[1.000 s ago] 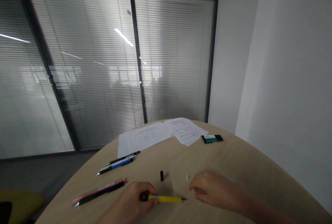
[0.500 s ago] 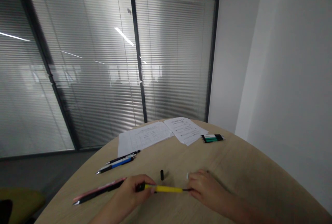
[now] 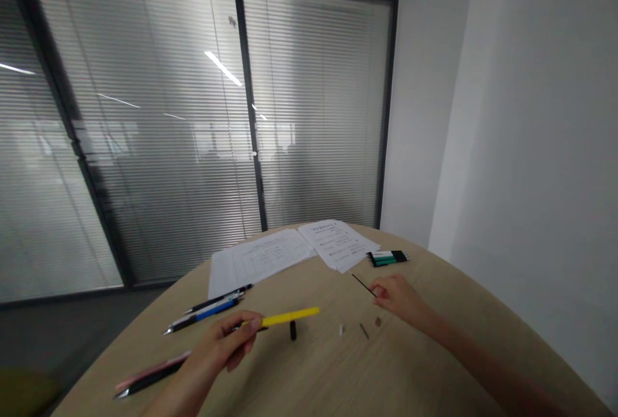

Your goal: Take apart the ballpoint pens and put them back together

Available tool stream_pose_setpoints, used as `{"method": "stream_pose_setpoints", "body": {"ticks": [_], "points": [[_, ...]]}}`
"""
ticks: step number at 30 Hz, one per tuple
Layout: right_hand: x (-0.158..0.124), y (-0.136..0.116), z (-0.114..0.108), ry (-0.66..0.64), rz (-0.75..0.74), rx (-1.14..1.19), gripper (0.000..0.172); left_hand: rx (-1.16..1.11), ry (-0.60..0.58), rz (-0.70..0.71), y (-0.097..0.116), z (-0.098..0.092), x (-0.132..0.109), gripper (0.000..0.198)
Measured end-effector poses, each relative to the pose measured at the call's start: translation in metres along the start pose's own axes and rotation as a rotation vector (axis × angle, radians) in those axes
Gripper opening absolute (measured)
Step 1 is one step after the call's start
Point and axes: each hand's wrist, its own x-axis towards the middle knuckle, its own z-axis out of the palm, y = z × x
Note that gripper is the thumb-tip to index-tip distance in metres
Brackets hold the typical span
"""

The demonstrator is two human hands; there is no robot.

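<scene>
My left hand (image 3: 236, 338) is closed around the black end of a yellow pen barrel (image 3: 292, 316), which points right and slightly up. Between thumb and fingertips my right hand (image 3: 393, 298) pinches a thin dark pen refill (image 3: 363, 284), its free end slanting up and left. The refill is apart from the barrel. On the table below lie a short black cap-like cylinder (image 3: 293, 331), a small whitish piece (image 3: 342, 329), a thin grey piece that may be a spring (image 3: 364, 331) and a little brownish part (image 3: 378, 322).
Printed sheets (image 3: 261, 259) lie at the far side of the round wooden table (image 3: 299, 385). Beside them is a group of green, white and black pens (image 3: 387, 258). Blue and black pens (image 3: 205, 313) lie at left, with a pink and a black pen (image 3: 152, 375) nearer.
My right hand has moved up and away from the barrel, with the refill now out of it. Small parts formerly hidden by that hand show on the table. The barrel has tilted up.
</scene>
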Motion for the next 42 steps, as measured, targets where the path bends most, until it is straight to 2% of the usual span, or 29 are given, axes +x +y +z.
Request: {"method": "stream_pose_setpoints", "body": {"ticks": [6, 15, 18, 20, 22, 26, 28, 32, 38, 42], "points": [[0.002, 0.021, 0.015, -0.092, -0.017, -0.021, 0.014, -0.030, -0.018, 0.009, -0.006, 0.001, 0.007, 0.043], [-0.001, 0.015, 0.011, -0.057, -0.054, -0.067, 0.018, 0.016, -0.012, -0.007, -0.004, 0.003, 0.005, 0.041], [-0.002, 0.003, 0.008, 0.064, -0.074, -0.046, 0.033, 0.054, -0.012, -0.009, -0.004, 0.006, 0.003, 0.042], [-0.006, -0.011, 0.006, 0.113, -0.119, -0.009, 0.036, 0.074, -0.027, -0.005, -0.007, 0.009, 0.003, 0.043], [-0.011, -0.028, 0.004, 0.081, -0.198, 0.041, 0.037, 0.079, -0.053, 0.003, -0.011, 0.011, 0.005, 0.045], [-0.027, -0.058, 0.007, -0.097, -0.391, 0.083, 0.046, 0.060, -0.109, 0.030, -0.019, 0.012, 0.009, 0.048], [-0.033, -0.067, 0.013, -0.162, -0.438, 0.065, 0.049, 0.060, -0.114, 0.034, -0.019, 0.011, 0.010, 0.048], [-0.036, -0.071, 0.024, -0.133, -0.401, -0.002, 0.040, 0.071, -0.103, 0.031, -0.016, 0.010, 0.009, 0.049], [-0.028, -0.062, 0.038, -0.079, -0.358, -0.029, 0.025, 0.050, -0.105, 0.014, -0.021, 0.010, 0.010, 0.049], [-0.027, -0.054, 0.048, -0.064, -0.370, 0.008, 0.023, 0.050, -0.117, 0.029, -0.025, 0.011, 0.013, 0.048]]}}
